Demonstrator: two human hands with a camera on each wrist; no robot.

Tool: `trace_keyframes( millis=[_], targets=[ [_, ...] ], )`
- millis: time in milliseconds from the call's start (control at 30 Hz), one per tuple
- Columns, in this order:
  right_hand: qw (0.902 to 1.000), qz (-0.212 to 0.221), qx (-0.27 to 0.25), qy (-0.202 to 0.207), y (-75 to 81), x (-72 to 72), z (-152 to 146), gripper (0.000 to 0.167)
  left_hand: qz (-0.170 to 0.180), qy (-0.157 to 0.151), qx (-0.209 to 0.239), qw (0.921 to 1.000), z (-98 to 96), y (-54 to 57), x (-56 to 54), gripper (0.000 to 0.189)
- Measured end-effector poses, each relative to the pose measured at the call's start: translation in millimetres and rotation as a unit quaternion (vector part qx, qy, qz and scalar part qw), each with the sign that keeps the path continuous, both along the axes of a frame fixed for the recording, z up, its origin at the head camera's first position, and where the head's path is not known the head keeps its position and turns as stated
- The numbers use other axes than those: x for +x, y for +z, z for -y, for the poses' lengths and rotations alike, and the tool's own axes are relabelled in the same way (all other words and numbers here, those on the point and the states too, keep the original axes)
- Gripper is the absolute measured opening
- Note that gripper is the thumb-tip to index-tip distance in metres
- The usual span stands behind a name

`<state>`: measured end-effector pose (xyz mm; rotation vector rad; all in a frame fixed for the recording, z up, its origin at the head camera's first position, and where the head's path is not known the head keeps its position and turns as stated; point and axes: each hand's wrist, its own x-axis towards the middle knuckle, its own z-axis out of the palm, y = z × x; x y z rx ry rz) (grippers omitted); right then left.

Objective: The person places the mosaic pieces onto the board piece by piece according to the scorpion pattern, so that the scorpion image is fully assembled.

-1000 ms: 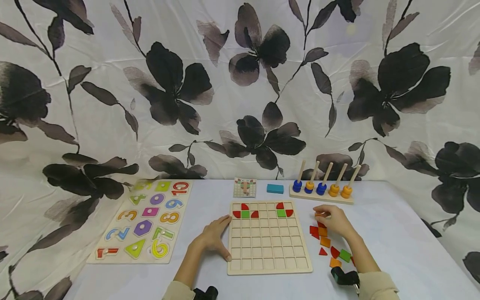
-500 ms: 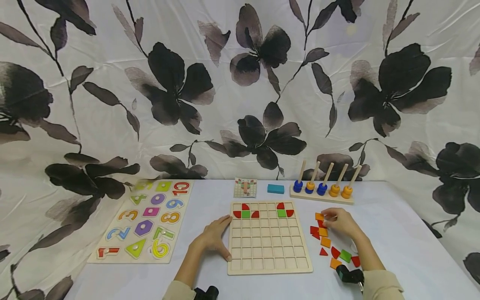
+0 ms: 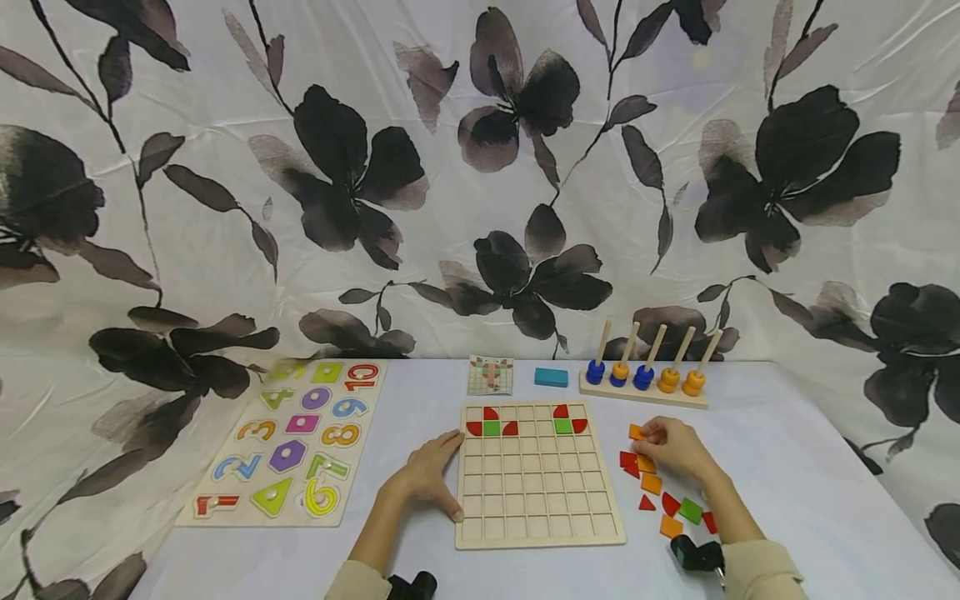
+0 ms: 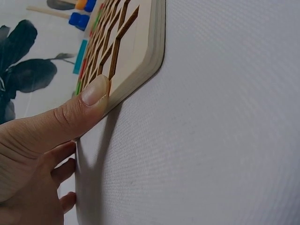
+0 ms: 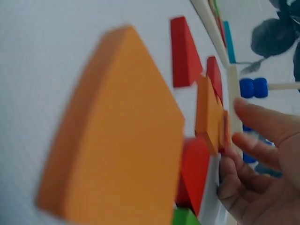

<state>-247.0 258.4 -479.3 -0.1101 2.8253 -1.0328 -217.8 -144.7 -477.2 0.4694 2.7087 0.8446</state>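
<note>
A square wooden grid board (image 3: 540, 483) lies in the middle of the table. Near its top sit red quarter-circle pieces (image 3: 559, 411) and green squares (image 3: 491, 428). At the board's left edge rests my left hand (image 3: 429, 477); the left wrist view has its thumb (image 4: 95, 91) against the rim. My right hand (image 3: 678, 446) is over the loose pieces right of the board, beside an orange square (image 3: 636, 432). In the right wrist view its thumb (image 5: 248, 110) and index finger stand apart, with no piece visible between them. A red piece (image 3: 628, 460) lies by the thumb.
More loose pieces, including an orange square (image 3: 671, 526) and a green square (image 3: 691, 510), lie toward the right forearm. Behind the board are a pattern card (image 3: 491, 376), a blue block (image 3: 551, 377) and a peg stacker (image 3: 645, 392). A number puzzle board (image 3: 281, 450) lies left.
My right hand has moved away from the top orange square, then slightly back left over the pieces. A red piece below that square is now covered by the hand. My left hand stays put.
</note>
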Motion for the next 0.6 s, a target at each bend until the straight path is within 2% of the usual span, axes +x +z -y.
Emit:
trace_keyframes(
  millis=[133,233,600],
  targets=[
    [0.9991,0.000,0.034,-0.025,-1.8,-4.3,6.3,0.043,0.001,0.002,0.002,1.0000,0.9,-1.7,-1.2,0.117],
    [0.9984,0.005,0.045,-0.033,-0.8,-7.5,9.2,0.040,0.001,-0.001,0.003,1.0000,1.2,-2.2,-1.8,0.117],
    [0.9994,0.025,0.018,-0.015,3.9,-17.0,3.5,0.030,0.004,0.006,0.001,1.0000,-0.2,1.9,1.4,0.115]
  ],
)
